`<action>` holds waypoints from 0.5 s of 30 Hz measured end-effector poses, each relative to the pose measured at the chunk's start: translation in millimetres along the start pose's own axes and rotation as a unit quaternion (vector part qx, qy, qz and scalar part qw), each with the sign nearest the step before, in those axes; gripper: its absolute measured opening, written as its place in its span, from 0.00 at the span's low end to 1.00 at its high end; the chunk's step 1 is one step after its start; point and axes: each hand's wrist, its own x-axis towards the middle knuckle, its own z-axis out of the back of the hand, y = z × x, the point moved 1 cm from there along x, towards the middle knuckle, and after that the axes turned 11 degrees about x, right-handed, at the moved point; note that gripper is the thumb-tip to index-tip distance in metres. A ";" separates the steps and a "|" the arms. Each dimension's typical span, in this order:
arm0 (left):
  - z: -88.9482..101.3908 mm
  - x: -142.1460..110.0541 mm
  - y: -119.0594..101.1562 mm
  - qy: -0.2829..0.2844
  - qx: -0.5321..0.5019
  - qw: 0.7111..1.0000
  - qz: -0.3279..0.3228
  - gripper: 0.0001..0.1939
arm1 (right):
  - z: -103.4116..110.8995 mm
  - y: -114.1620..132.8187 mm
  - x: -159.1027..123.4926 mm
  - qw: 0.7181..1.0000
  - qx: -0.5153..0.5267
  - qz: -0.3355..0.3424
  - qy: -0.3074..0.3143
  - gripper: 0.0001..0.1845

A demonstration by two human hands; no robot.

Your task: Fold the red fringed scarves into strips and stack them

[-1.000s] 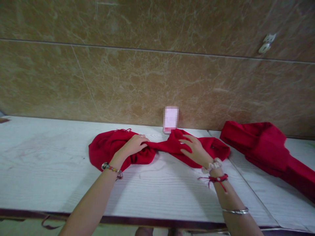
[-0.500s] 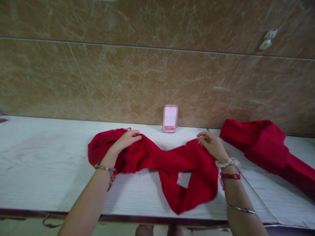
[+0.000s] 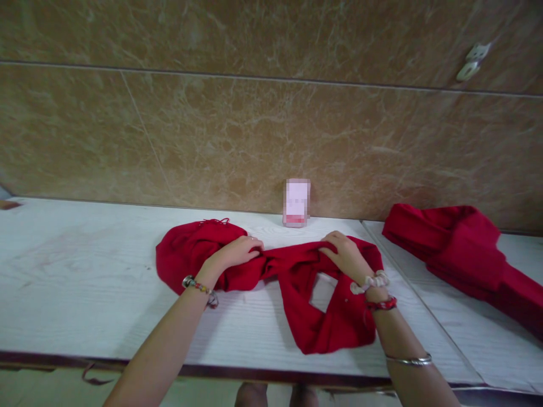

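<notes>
A red fringed scarf (image 3: 292, 282) lies crumpled on the white wood-grain board, bunched on its left side and looped on its right, where a patch of board shows through. At the bunched part, my left hand (image 3: 237, 252) is closed on the cloth close to its narrow middle, with thin red strings lying behind it. My right hand (image 3: 343, 255) grips the upper edge of the looped part, thumb and fingers pinching the fabric. Between the hands the cloth runs in a twisted band. Bracelets circle both my wrists.
Another folded red cloth (image 3: 462, 254) lies on the right, near the tiled wall (image 3: 220, 135). A blurred pinkish box-like object (image 3: 297, 202) stands against the wall. A white hook (image 3: 473, 62) is on the tiles. A dark edge borders the board (image 3: 76, 282) in front.
My hands have come closer together, the left moving right and the right moving left along the scarf. The band between them is narrower and more gathered.
</notes>
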 end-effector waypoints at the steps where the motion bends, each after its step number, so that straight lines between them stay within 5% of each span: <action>1: 0.0 0.9 0.6 -0.020 -0.012 1.000 0.021 0.08 | 3.9 -1.7 0.4 0.999 -0.008 -0.008 -0.051 0.07; 4: 4.5 1.2 0.5 -0.086 -0.074 0.991 0.074 0.07 | 6.4 6.7 -0.3 0.994 -0.008 0.027 -0.109 0.12; 10: 14.3 0.3 -5.2 -0.168 -0.115 0.975 0.088 0.09 | -21.5 46.8 -2.8 0.988 -0.039 0.126 0.076 0.14; 15: 7.8 4.5 -8.5 -0.164 -0.039 0.980 0.104 0.08 | -39.3 59.2 -0.2 0.976 -0.094 0.180 0.083 0.14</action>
